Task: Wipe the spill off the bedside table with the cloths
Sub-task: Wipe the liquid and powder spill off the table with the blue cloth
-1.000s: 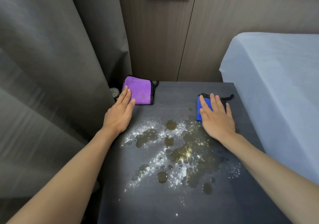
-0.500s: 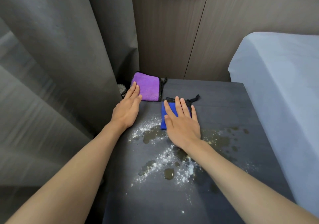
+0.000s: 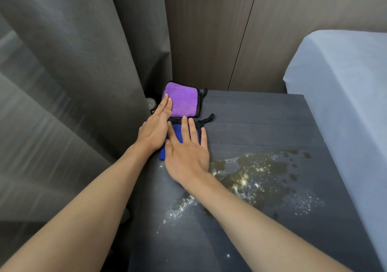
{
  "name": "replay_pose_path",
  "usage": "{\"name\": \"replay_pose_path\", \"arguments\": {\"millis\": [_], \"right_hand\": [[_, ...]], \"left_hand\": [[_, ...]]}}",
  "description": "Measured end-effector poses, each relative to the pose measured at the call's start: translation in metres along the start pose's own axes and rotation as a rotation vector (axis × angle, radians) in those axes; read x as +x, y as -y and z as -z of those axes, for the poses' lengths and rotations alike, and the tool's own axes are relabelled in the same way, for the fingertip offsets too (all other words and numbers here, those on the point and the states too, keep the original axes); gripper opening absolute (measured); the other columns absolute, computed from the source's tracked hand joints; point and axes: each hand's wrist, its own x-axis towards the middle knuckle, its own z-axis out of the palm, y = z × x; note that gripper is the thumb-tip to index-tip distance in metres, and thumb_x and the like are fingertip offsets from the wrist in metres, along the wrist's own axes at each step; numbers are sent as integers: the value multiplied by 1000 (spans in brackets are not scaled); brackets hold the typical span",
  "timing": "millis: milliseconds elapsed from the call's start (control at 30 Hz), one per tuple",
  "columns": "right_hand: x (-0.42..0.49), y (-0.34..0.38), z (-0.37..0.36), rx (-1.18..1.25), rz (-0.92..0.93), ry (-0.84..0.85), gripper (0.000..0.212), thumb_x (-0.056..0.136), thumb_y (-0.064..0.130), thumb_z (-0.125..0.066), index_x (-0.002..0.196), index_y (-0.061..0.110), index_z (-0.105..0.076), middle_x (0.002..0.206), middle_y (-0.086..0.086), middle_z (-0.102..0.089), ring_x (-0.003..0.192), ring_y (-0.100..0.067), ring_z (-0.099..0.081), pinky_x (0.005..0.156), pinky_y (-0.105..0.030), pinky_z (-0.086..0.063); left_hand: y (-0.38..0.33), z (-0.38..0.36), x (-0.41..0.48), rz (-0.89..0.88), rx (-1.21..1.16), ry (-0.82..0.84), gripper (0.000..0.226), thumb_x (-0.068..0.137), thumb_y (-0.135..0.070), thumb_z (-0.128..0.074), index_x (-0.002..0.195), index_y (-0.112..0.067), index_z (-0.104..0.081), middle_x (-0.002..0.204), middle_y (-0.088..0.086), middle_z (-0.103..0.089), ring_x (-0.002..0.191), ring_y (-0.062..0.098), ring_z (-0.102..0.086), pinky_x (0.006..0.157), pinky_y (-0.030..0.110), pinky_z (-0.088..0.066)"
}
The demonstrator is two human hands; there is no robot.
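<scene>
A folded purple cloth [image 3: 183,102] lies at the back left corner of the dark bedside table [image 3: 261,120]. My left hand [image 3: 156,125] rests flat beside it, fingertips on its left edge. Just in front lies a blue cloth [image 3: 176,134] with a black loop, mostly hidden under my right hand [image 3: 188,152], which presses flat on it with fingers spread. The spill [image 3: 251,173], brownish liquid with white powder, is smeared across the table's middle and right.
A grey curtain [image 3: 73,83] hangs close along the table's left side. A bed with a pale blue sheet [image 3: 345,95] borders the right edge. A wood-panelled wall [image 3: 240,41] stands behind. A small round dial-like object [image 3: 151,104] sits by the curtain.
My right hand has slid the blue cloth leftward across the spill until it sits next to my left hand. The left part of the table now shows less liquid. My left hand stays on the purple cloth.
</scene>
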Motion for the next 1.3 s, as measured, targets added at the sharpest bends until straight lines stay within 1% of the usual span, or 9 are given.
{"name": "replay_pose_path", "arguments": {"millis": [167, 333, 567, 667, 767, 867, 933, 1033, 1300], "right_hand": [[5, -12, 4, -72, 253, 6, 51, 107, 41, -13, 158, 35, -15, 169, -4, 5, 154, -17, 13, 123, -47, 7], [20, -44, 20, -109, 566, 130, 51, 108, 39, -17, 158, 38, -10, 169, 0, 4, 153, -13, 14, 123, -41, 10], [39, -78, 47, -105, 865, 330, 53, 107, 29, -24, 155, 47, -15, 168, 7, 3, 151, -7, 18, 120, -44, 20], [38, -70, 54, 53, 795, 257, 51, 99, 22, -33, 144, 39, -49, 163, 7, -26, 154, -10, -2, 118, -46, 23], [26, -55, 44, 214, 583, -94, 45, 83, 17, -42, 115, 19, -75, 134, 1, -65, 138, -15, -46, 124, -39, -4], [17, -26, 22, 194, 322, -214, 47, 90, 16, -42, 132, 3, -59, 138, -14, -60, 135, -25, -48, 121, -32, -17], [18, -4, 9, 161, 195, -95, 58, 102, 24, -36, 152, -4, -28, 161, -21, -28, 153, -27, -17, 124, -35, -3], [18, 6, 0, -20, 152, -17, 67, 106, 36, -25, 157, 0, 1, 167, -16, 6, 153, -24, 16, 123, -38, 10], [18, -35, 7, -90, 433, -9, 67, 100, 44, -5, 159, 11, -7, 168, -4, -4, 154, -14, 7, 124, -36, 6]], "left_hand": [[0, 6, 1, 18, -20, 33, 55, 96, -73, -15, 150, -60, -16, 162, -20, -26, 150, 18, -26, 120, 47, -13], [-2, 11, -1, -39, 18, 99, 51, 103, -52, -21, 154, -53, -14, 162, -29, -11, 151, 8, -18, 122, 46, -9], [-2, 9, -2, -75, 88, 120, 57, 99, -49, -17, 156, -48, -10, 161, -34, 0, 151, 5, -15, 120, 47, -10], [-2, 10, -1, -71, 78, 138, 62, 94, -52, -16, 156, -49, -8, 160, -36, 2, 150, 6, -17, 120, 49, -10], [-1, 11, 0, -68, 71, 137, 65, 91, -54, -15, 156, -49, -9, 160, -36, 1, 151, 6, -17, 119, 47, -11], [1, 10, 3, -46, 42, 124, 58, 98, -53, -19, 155, -51, -10, 161, -35, -1, 150, 5, -17, 119, 45, -10], [2, 9, 4, -19, 0, 121, 53, 101, -58, -20, 152, -56, -8, 162, -32, -5, 151, 9, -18, 122, 48, -10], [4, 10, 4, 6, -58, 128, 53, 96, -69, -19, 148, -64, -8, 163, -28, -10, 152, 14, -19, 122, 57, -10], [0, 7, -4, -27, -47, 95, 51, 103, -56, -20, 153, -56, -12, 161, -34, -8, 150, 7, -19, 123, 49, -7]]}}
